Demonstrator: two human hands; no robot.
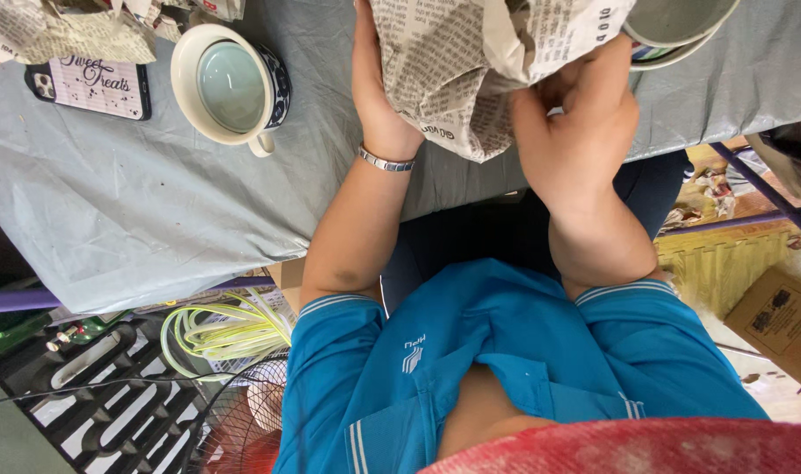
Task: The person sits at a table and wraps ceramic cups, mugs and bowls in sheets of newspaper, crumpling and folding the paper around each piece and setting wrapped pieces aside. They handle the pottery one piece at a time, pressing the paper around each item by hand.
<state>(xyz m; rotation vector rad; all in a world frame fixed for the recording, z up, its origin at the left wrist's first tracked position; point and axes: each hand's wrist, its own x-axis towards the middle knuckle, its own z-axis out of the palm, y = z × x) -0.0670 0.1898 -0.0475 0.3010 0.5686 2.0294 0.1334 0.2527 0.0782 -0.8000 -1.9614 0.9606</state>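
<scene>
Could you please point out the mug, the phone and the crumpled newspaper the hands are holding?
mug (231, 85): head view, on its pale green inside.
phone (93, 86): head view, middle of its patterned case.
crumpled newspaper (444, 70): head view, on the printed sheet between the hands.

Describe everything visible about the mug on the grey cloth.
The mug is cream ceramic with a pale green glazed inside, dark blue patterned outer wall and a small cream handle pointing toward the person. It stands upright and looks empty on the grey cloth, right of a phone. Neither hand touches it; the left hand is nearest.
</scene>
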